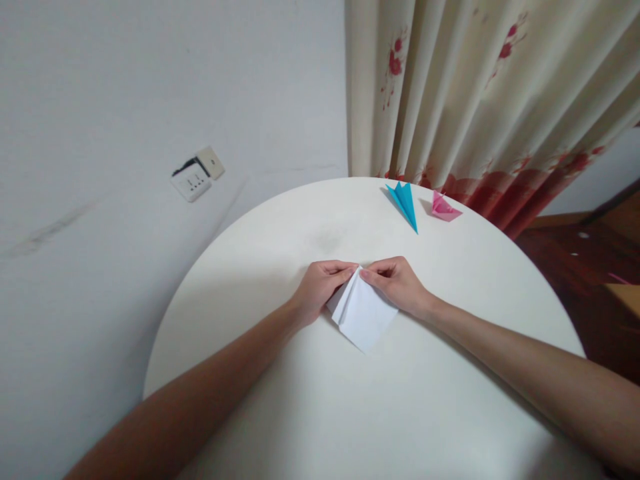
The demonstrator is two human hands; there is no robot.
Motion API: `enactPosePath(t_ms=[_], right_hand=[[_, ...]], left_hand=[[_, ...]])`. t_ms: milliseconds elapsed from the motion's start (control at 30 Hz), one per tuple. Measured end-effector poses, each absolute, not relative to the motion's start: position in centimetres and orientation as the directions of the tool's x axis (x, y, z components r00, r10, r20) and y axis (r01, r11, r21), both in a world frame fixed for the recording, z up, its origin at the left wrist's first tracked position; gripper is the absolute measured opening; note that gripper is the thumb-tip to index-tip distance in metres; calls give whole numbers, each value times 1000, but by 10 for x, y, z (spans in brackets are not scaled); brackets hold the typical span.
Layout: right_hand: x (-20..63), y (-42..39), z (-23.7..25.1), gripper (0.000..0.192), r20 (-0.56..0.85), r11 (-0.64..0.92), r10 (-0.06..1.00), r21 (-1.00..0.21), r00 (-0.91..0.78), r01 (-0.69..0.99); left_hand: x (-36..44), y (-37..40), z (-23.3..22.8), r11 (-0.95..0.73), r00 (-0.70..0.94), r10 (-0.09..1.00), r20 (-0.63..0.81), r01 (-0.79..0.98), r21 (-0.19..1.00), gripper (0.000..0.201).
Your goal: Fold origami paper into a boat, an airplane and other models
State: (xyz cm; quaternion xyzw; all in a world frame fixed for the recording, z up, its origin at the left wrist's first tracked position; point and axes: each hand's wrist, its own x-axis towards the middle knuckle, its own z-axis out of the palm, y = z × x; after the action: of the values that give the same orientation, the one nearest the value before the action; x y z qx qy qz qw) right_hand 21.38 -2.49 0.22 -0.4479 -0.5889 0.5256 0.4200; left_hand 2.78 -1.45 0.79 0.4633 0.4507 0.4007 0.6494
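A folded sheet of white paper (369, 312) is between my hands over the middle of the table, with a narrow raised fold running down its left part. My left hand (323, 287) pinches its upper left edge, thumb on top. On the other side, my right hand (397, 280) grips it near the top corner, its thumb pressing on the paper close to the left thumb. The fingers beneath the sheet are partly hidden. The lower corner of the paper points toward me.
The round white table (240, 267) stands against a white wall with a socket (193, 182). Near the far edge lie a blue paper plane (404, 203) and a pink folded paper boat (444, 208). A cream curtain (465, 100) with red flowers hangs behind them.
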Motion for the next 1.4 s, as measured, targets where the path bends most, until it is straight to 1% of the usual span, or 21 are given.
enactPosePath(t_ms=[267,467,600,700,800,900,967,1067,1167,1233,1267,1367,1400], right_hand=[[213,-25,0,40,20,43,971,-995,-240,92],[213,-26,1,39,61,90,974,-988,-220,122],[213,-26,2,39,107,142,974,-975,-200,173],[212,-27,3,41,115,155,974,-966,-195,206],[210,-27,4,43,104,143,975,-971,-198,192],[210,-27,3,50,50,74,980,-990,-193,122],[210,-26,2,53,-2,5,984,-999,-179,40],[209,-25,5,49,-54,-79,986,-984,-158,-161],[207,-27,11,45,-105,-146,985,-929,-137,-340],[204,-30,16,52,-145,-177,983,-911,-111,-372],[202,-32,17,62,-155,-181,983,-913,-98,-365],[198,-36,14,106,-124,-147,988,-938,-91,-313],[197,-37,12,115,-107,-131,989,-948,-99,-290]], left_hand=[[24,-13,7,279,344,909,-236,-79,957,41],[23,-14,11,315,384,885,-263,-77,946,42],[25,-14,12,304,345,902,-261,-78,949,43],[26,-13,9,289,305,920,-247,-101,952,43],[27,-13,7,274,316,922,-226,-117,955,41],[28,-13,8,242,281,938,-204,-105,965,41],[29,-13,10,202,226,959,-173,-113,973,40],[29,-10,11,124,116,988,-104,-177,976,39],[28,-7,11,15,-29,999,-22,-205,979,37],[27,-5,11,-62,-114,993,42,-177,982,33],[27,-4,11,-100,-150,986,77,-154,983,31],[28,-5,10,-193,-224,959,174,-63,979,24],[29,-5,10,-213,-240,950,200,-30,977,23]])
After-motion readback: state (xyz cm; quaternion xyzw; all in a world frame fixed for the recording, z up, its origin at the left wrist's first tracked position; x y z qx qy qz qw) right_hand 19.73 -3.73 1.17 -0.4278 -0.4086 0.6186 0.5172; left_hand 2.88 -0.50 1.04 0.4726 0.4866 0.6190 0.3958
